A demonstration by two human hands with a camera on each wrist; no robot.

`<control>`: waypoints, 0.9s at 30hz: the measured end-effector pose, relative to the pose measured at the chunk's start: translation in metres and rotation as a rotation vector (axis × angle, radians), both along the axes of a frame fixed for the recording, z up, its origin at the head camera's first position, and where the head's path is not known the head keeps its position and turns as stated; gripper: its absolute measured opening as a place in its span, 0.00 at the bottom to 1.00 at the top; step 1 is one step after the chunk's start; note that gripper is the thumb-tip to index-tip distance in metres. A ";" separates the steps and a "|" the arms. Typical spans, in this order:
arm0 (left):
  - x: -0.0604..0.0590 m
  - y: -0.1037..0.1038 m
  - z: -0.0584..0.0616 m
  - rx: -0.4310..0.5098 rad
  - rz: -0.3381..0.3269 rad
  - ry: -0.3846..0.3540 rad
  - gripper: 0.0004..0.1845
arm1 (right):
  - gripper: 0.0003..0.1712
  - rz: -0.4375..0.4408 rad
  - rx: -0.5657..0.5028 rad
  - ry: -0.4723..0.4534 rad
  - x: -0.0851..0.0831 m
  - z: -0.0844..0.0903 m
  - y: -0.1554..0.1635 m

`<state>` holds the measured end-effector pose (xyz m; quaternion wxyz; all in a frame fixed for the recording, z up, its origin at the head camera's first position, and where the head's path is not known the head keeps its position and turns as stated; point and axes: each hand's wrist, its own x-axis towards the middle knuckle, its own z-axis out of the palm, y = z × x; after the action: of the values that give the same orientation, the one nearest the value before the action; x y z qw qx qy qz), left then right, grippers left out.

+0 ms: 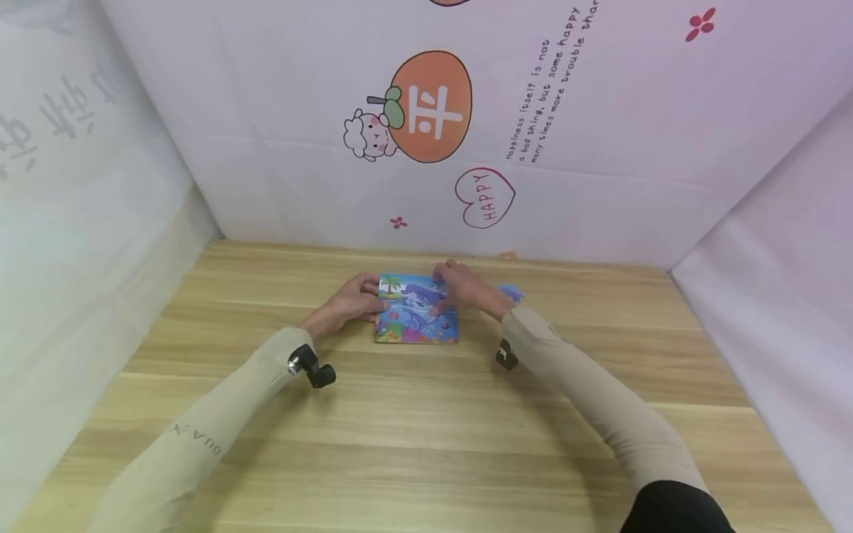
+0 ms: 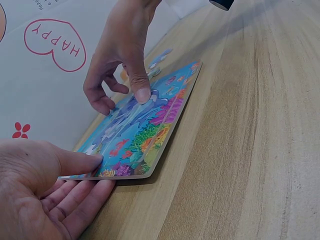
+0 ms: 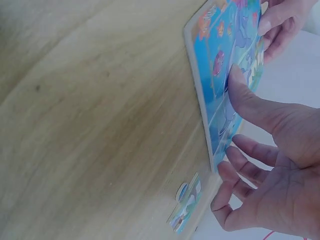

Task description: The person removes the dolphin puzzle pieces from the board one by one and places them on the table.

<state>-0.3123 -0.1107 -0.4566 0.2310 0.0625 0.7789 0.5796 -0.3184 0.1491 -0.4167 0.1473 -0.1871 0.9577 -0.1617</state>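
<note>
Between left hand [image 1: 356, 297] and right hand [image 1: 466, 290] (thumb pressing) lies puzzle board [image 1: 416, 322].

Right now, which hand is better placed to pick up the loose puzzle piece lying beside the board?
The right hand. The loose piece lies just off the puzzle board's right edge, close to its fingers, while the left hand steadies the opposite edge, and letting go would probably free the board.

Bright, even light with soft shadows; the head view bows at its edges, and the right wrist view is blurred.
</note>
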 end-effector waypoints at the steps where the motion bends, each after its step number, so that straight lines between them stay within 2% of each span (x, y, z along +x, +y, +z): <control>1: 0.001 0.000 0.000 -0.002 0.001 -0.002 0.40 | 0.43 0.002 -0.003 -0.004 0.000 0.000 0.000; 8: 0.001 0.000 0.000 0.000 0.004 -0.006 0.40 | 0.42 0.015 -0.018 -0.015 -0.004 -0.002 0.003; 19: 0.002 0.003 0.004 -0.007 0.014 -0.005 0.39 | 0.42 -0.021 -0.019 -0.032 -0.008 0.000 0.000; 23: 0.002 0.004 0.004 -0.005 0.011 -0.003 0.40 | 0.44 -0.046 -0.044 -0.021 -0.008 -0.004 0.001; 27: 0.004 0.002 0.003 -0.005 0.010 0.004 0.40 | 0.45 -0.032 -0.114 -0.018 -0.007 -0.009 0.003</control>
<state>-0.3079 -0.1092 -0.4537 0.2265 0.0591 0.7813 0.5786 -0.3250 0.1524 -0.4253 0.1426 -0.1784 0.9484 -0.2200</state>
